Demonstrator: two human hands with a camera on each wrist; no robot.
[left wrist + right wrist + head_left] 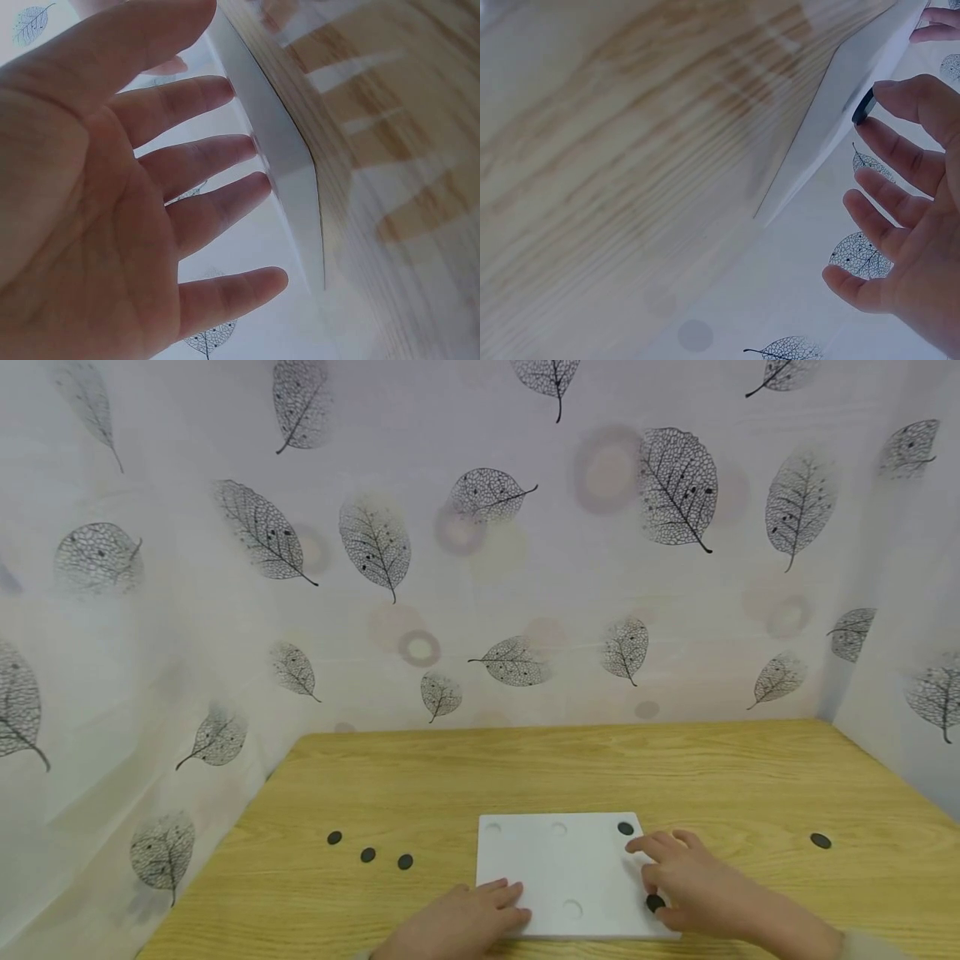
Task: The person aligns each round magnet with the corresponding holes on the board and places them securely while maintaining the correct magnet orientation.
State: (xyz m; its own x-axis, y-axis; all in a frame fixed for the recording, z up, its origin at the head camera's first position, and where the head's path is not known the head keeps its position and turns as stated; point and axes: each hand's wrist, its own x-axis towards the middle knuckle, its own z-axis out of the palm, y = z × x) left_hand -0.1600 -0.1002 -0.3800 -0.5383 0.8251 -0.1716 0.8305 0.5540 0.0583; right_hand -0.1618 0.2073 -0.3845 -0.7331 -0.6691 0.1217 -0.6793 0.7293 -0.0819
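Observation:
A white board (555, 872) with shallow round recesses lies on the table. One black disc (626, 828) sits in its far right recess. At the near right corner my right hand (693, 883) pinches another black disc (656, 903) between thumb and index finger; the right wrist view shows this disc (864, 106) tilted on edge, the other fingers spread apart. My left hand (468, 920) rests on the board's near left part, fingers extended. In the left wrist view that hand (150, 180) has its fingertips at the board's edge (289, 157). Whatever lies beneath the left hand is hidden.
Left of the board, three black discs lie on the wooden table (450, 768): one farther out (334, 837), one between (368, 855) and one nearer (405, 862). Another disc (821, 841) is far right. A leaf-patterned curtain (487, 568) encloses the back and sides.

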